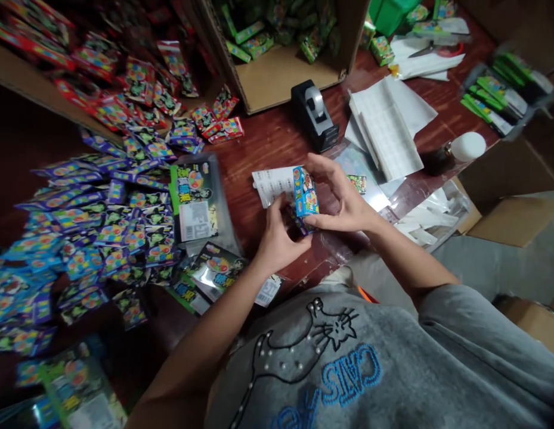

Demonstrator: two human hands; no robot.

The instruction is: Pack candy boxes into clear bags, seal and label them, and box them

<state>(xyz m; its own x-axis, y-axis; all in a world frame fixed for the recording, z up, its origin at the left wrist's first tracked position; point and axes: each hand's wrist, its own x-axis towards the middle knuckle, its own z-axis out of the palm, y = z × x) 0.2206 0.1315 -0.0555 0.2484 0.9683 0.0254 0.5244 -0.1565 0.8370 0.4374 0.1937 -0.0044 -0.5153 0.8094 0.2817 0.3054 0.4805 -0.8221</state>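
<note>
Over the table, a small blue printed packet (306,192) is held upright between my two hands. My left hand (277,238) grips its left and lower side, where a darker packet edge shows partly hidden behind my fingers. My right hand (346,199) spans it from the right, thumb at the bottom and fingers at the top. A printed white sheet (274,183) lies just behind the packet. To the left rest a clear plastic case with a black printed card (194,185) and another flat black pack (218,265).
Heaped purple packets (120,232) and blue packets (30,280) cover the left side. Red packets (138,80) fill the back left, near a carton of green packets (254,44). A tape dispenser (315,116), paper stack (388,134), white-capped bottle (467,147) and scissors (446,50) stand rightward.
</note>
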